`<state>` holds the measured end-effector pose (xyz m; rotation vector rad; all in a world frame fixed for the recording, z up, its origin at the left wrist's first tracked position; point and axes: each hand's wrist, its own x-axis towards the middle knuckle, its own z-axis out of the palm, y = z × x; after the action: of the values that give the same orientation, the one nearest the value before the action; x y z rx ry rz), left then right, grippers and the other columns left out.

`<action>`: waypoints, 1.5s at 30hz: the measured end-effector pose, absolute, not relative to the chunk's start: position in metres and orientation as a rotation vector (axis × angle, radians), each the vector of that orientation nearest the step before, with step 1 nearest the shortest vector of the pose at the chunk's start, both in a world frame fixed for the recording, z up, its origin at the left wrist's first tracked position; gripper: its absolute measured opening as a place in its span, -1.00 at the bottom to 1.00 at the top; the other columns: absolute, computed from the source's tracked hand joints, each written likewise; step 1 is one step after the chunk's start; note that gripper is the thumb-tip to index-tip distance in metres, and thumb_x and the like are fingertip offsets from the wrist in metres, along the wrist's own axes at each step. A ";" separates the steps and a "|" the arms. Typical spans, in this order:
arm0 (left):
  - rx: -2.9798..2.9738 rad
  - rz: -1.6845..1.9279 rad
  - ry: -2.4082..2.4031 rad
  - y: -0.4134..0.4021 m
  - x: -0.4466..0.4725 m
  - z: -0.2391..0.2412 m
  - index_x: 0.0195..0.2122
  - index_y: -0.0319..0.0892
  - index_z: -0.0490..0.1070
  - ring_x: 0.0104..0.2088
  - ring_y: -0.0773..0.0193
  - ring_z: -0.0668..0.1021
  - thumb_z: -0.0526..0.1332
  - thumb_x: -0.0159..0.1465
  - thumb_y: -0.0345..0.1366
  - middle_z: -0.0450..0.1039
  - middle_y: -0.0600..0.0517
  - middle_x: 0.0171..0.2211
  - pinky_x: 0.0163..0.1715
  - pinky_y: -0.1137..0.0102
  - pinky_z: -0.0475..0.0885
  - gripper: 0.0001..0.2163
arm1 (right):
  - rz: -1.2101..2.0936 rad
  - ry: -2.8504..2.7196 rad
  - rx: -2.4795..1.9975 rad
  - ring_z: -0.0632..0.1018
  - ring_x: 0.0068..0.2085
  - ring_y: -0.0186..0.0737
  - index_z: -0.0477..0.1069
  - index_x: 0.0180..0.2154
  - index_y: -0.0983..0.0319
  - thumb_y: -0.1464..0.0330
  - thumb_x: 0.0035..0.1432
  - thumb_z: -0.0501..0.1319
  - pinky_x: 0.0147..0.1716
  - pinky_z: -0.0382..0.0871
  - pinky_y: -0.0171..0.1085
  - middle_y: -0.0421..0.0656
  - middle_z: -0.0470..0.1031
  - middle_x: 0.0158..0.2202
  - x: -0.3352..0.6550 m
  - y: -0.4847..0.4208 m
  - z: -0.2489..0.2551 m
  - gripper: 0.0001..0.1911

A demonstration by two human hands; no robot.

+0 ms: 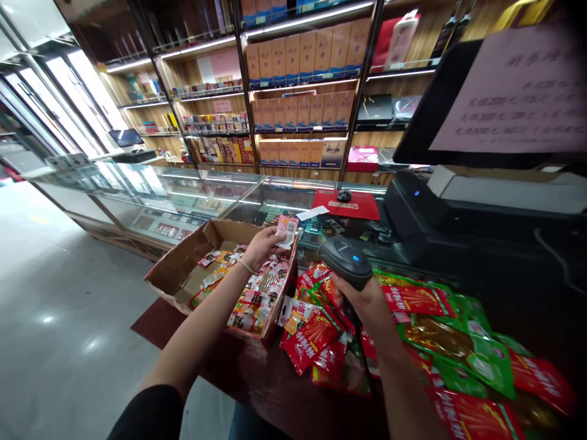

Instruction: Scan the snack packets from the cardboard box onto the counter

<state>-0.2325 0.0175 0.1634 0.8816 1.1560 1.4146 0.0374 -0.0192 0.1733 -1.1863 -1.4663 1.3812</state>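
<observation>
My left hand pinches a small pink snack packet with a white barcode label, held above the open cardboard box. That box holds several small snack packets. My right hand grips a dark handheld barcode scanner with a blue light, its head turned toward the pink packet. Under the right hand lies a heap of red and green snack bags on the dark counter.
A black register with a screen and printer stands at the right. A glass display counter runs left, with a red mat and mouse on it. Shelves of boxed goods fill the back wall. Shiny floor lies at left.
</observation>
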 end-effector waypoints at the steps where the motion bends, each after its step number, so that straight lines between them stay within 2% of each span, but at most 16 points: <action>1: 0.882 1.418 1.166 0.017 -0.231 0.161 -0.19 -0.27 0.46 -0.42 0.36 0.60 0.49 0.00 -0.25 0.57 -0.02 -0.30 -0.43 0.51 0.55 -0.61 | 1.366 -1.486 -1.201 0.38 -0.67 -0.30 0.35 -0.52 0.20 0.00 -0.01 0.34 -0.68 0.21 -0.32 -0.22 0.39 -0.70 0.039 -0.019 0.175 -0.58; 5: 0.938 1.389 1.208 0.015 -0.232 0.152 -0.17 -0.30 0.50 -0.43 0.35 0.59 0.50 -0.03 -0.21 0.58 -0.04 -0.30 -0.44 0.50 0.55 -0.57 | 1.230 -1.625 -1.272 0.42 -0.64 -0.25 0.47 -0.35 0.21 0.06 0.00 0.34 -0.62 0.29 -0.29 -0.26 0.41 -0.69 0.043 -0.017 0.177 -0.65; 8: 0.970 1.370 1.234 0.014 -0.235 0.152 -0.15 -0.29 0.53 -0.39 0.32 0.60 0.50 -0.04 -0.19 0.59 -0.05 -0.27 -0.41 0.48 0.56 -0.55 | 1.137 -1.716 -1.272 0.54 -0.52 -0.13 0.52 -0.22 0.21 0.10 0.01 0.33 -0.54 0.37 -0.25 -0.21 0.50 -0.61 0.041 -0.016 0.177 -0.62; 12: 0.973 1.349 1.264 0.013 -0.233 0.153 -0.13 -0.28 0.54 -0.37 0.29 0.61 0.50 -0.07 -0.18 0.59 -0.05 -0.26 -0.40 0.46 0.56 -0.52 | 1.087 -1.781 -1.200 0.60 -0.40 -0.06 0.53 -0.15 0.19 0.11 0.01 0.32 -0.49 0.42 -0.23 -0.15 0.57 -0.51 0.039 -0.014 0.175 -0.60; 19: 1.056 1.352 1.353 0.014 -0.229 0.157 -0.12 -0.29 0.53 -0.31 0.25 0.59 0.51 -0.10 -0.23 0.59 -0.08 -0.17 -0.40 0.44 0.51 -0.50 | 1.201 -1.791 -1.253 0.48 -0.61 -0.20 0.49 -0.25 0.18 0.08 0.03 0.31 -0.62 0.31 -0.27 -0.23 0.50 -0.60 0.041 -0.015 0.175 -0.65; 25: 1.188 1.216 1.329 0.015 -0.220 0.152 -0.06 -0.25 0.51 -0.40 0.30 0.57 0.41 0.04 -0.11 0.58 -0.03 -0.28 -0.40 0.44 0.47 -0.53 | 1.209 -1.581 -1.270 0.38 -0.66 -0.28 0.41 -0.34 0.18 0.06 0.00 0.34 -0.66 0.27 -0.30 -0.28 0.40 -0.67 0.064 -0.007 0.177 -0.65; 29: 1.543 0.991 1.444 0.016 -0.196 0.151 -0.06 -0.22 0.52 -0.34 0.23 0.58 0.27 0.18 -0.10 0.60 -0.02 -0.25 -0.36 0.42 0.45 -0.63 | 1.180 -1.363 -1.340 0.36 -0.69 -0.30 0.36 -0.44 0.16 0.03 -0.03 0.37 -0.71 0.24 -0.30 -0.26 0.39 -0.67 0.103 0.005 0.180 -0.63; 33: 2.028 0.678 1.569 0.026 -0.157 0.153 -0.12 -0.13 0.56 -0.26 0.19 0.60 0.20 0.25 -0.21 0.62 0.02 -0.23 -0.25 0.41 0.42 -0.76 | 1.177 -1.205 -1.328 0.38 -0.68 -0.28 0.37 -0.45 0.14 0.03 -0.06 0.40 -0.71 0.28 -0.29 -0.27 0.37 -0.66 0.139 0.011 0.186 -0.63; 38: 2.478 0.372 1.536 0.039 -0.094 0.136 0.03 -0.10 0.50 -0.21 0.13 0.63 0.06 0.37 -0.27 0.62 -0.08 -0.19 -0.22 0.37 0.43 -0.70 | 1.150 -1.127 -1.296 0.37 -0.68 -0.29 0.37 -0.46 0.13 0.04 -0.09 0.42 -0.74 0.26 -0.30 -0.27 0.37 -0.65 0.151 0.011 0.190 -0.63; 42: 2.707 0.094 1.222 0.041 -0.063 0.107 0.13 -0.09 0.42 0.00 0.12 0.58 0.10 0.34 -0.32 0.51 -0.11 0.06 -0.05 0.34 0.44 -0.65 | 1.147 -1.154 -1.271 0.36 -0.69 -0.29 0.39 -0.47 0.14 0.04 -0.06 0.41 -0.73 0.26 -0.29 -0.26 0.37 -0.66 0.147 0.010 0.189 -0.64; 45: 2.740 0.077 1.023 0.042 -0.064 0.104 0.21 -0.14 0.33 0.15 0.12 0.47 0.14 0.32 -0.29 0.39 -0.12 0.19 0.11 0.30 0.37 -0.58 | 1.154 -1.204 -1.247 0.38 -0.67 -0.30 0.39 -0.47 0.15 0.04 -0.04 0.39 -0.70 0.29 -0.30 -0.27 0.37 -0.65 0.144 0.009 0.190 -0.64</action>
<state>-0.0643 0.0415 0.1036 2.7397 1.0232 0.0772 0.1437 0.0086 0.1901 -1.2473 -1.2036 1.1537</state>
